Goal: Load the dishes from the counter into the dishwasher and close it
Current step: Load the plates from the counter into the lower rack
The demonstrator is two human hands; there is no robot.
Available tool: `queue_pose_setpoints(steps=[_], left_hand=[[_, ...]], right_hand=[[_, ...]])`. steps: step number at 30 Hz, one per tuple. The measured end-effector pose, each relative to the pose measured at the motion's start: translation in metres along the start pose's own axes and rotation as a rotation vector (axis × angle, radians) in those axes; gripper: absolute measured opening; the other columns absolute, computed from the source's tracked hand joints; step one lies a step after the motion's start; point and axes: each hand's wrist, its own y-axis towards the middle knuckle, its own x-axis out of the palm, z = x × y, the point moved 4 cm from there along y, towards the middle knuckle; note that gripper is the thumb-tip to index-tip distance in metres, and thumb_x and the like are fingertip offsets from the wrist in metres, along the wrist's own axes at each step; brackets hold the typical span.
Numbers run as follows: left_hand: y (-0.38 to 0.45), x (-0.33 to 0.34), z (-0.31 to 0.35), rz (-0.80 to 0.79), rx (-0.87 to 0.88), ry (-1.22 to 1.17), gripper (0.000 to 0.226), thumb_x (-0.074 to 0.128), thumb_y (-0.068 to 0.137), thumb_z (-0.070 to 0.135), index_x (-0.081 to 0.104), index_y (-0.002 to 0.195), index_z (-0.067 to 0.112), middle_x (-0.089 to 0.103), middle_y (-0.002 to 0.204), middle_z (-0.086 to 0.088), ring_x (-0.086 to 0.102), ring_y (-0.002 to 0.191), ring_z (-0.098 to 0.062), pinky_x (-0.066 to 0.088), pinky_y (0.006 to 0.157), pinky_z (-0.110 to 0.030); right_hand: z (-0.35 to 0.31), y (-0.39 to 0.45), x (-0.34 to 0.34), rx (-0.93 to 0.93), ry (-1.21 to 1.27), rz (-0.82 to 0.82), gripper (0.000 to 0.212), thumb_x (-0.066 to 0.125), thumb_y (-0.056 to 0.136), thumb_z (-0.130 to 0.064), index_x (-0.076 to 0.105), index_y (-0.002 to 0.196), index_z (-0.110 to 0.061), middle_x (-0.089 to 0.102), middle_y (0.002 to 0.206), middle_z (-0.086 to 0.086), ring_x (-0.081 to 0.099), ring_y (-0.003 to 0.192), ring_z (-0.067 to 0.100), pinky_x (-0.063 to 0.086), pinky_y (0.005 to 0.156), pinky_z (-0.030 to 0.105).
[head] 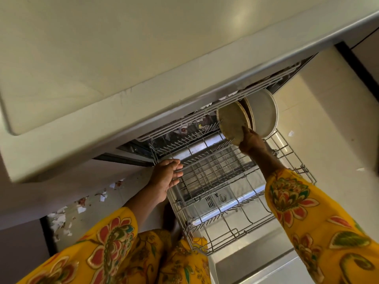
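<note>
The dishwasher's lower wire rack (221, 218) is pulled out over the open door (256, 261), below the counter (102, 58). My right hand (251, 141) grips the lower edge of a soiled cream plate (232, 121) held upright at the rack's far right. Two more pale plates (264, 111) stand on edge just behind it. My left hand (167, 177) rests on the rack's left rim with fingers loosely bent over the wire. An upper rack (225, 99) sticks out a little under the counter edge.
Torn paper scraps (82, 206) lie on the floor to the left of the dishwasher. Pale tiled floor (328, 119) lies to the right. A dark cabinet edge (356, 64) runs at the far right. The rack's middle and near sections hold no dishes.
</note>
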Motion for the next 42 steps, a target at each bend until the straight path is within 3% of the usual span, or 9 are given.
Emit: queue_pose_setpoints(steps=[5,13,18,20,25,30,32,36,42], left_hand=[[-0.028,0.006,0.012,-0.019,0.049,-0.001,0.02,0.044,0.099,0.015,0.058,0.113,0.013,0.064,0.104,-0.001,0.061,0.086,-0.013,0.045,0.069,-0.025],[-0.087,-0.003,0.016,-0.007,0.067,-0.027,0.021,0.042,0.101,0.019,0.057,0.115,0.014,0.062,0.123,-0.006,0.06,0.106,-0.019,0.047,0.071,-0.025],[-0.129,-0.022,0.013,0.009,0.106,-0.08,0.026,0.042,0.101,0.017,0.056,0.121,0.01,0.063,0.102,-0.001,0.06,0.089,-0.016,0.045,0.072,-0.025],[-0.144,-0.033,0.012,0.037,0.125,-0.105,0.025,0.043,0.101,0.016,0.057,0.12,0.009,0.061,0.106,-0.003,0.059,0.088,-0.016,0.045,0.069,-0.024],[-0.177,-0.07,0.012,0.09,0.174,-0.212,0.013,0.043,0.1,0.014,0.054,0.108,0.01,0.055,0.082,0.0,0.047,0.061,-0.01,0.038,0.041,-0.016],[-0.213,-0.117,0.016,0.164,0.243,-0.328,0.018,0.046,0.098,0.015,0.055,0.083,0.016,0.054,0.077,0.002,0.046,0.064,-0.01,0.039,0.046,-0.017],[-0.227,-0.139,0.017,0.201,0.269,-0.36,0.016,0.048,0.097,0.016,0.058,0.086,0.014,0.055,0.079,0.0,0.047,0.067,-0.011,0.037,0.055,-0.022],[-0.253,-0.187,0.016,0.278,0.347,-0.429,0.025,0.046,0.098,0.02,0.056,0.075,0.016,0.048,0.07,-0.002,0.04,0.061,-0.012,0.03,0.055,-0.025],[-0.287,-0.267,0.009,0.404,0.428,-0.594,0.028,0.043,0.099,0.03,0.059,0.079,0.02,0.057,0.079,0.003,0.048,0.072,-0.011,0.033,0.06,-0.026]], right_hand=[[-0.006,-0.054,0.003,-0.005,-0.021,-0.022,0.069,0.047,0.088,-0.002,0.018,0.15,-0.013,0.031,0.149,0.021,0.041,0.13,0.036,0.04,0.105,0.041],[-0.038,-0.136,0.006,-0.061,-0.065,-0.098,0.069,0.05,0.092,-0.012,0.014,0.151,-0.019,0.02,0.156,0.011,0.029,0.139,0.031,0.034,0.111,0.041],[-0.07,-0.186,0.001,-0.182,-0.126,-0.115,0.066,0.05,0.091,-0.016,0.019,0.149,-0.015,0.028,0.152,0.016,0.04,0.132,0.035,0.041,0.104,0.046],[-0.088,-0.204,-0.002,-0.234,-0.119,-0.116,0.064,0.051,0.092,-0.016,0.02,0.148,-0.014,0.032,0.149,0.018,0.043,0.129,0.036,0.043,0.103,0.046],[-0.143,-0.247,-0.01,-0.385,-0.079,-0.12,0.059,0.05,0.094,-0.022,0.025,0.147,-0.009,0.04,0.143,0.021,0.042,0.127,0.038,0.041,0.1,0.042],[-0.201,-0.289,-0.012,-0.509,-0.057,-0.105,0.054,0.053,0.093,-0.024,0.036,0.141,-0.008,0.048,0.135,0.022,0.046,0.123,0.038,0.042,0.099,0.04],[-0.226,-0.306,-0.012,-0.565,-0.045,-0.098,0.049,0.055,0.092,-0.023,0.043,0.136,-0.007,0.052,0.132,0.02,0.049,0.121,0.037,0.042,0.098,0.039],[-0.279,-0.335,-0.007,-0.661,-0.011,-0.121,0.056,0.056,0.092,-0.028,0.039,0.141,-0.009,0.046,0.14,0.015,0.045,0.128,0.033,0.038,0.105,0.039],[-0.368,-0.378,0.004,-0.805,-0.003,-0.104,0.055,0.056,0.092,-0.03,0.04,0.141,-0.01,0.044,0.144,0.01,0.045,0.129,0.025,0.035,0.106,0.032]])
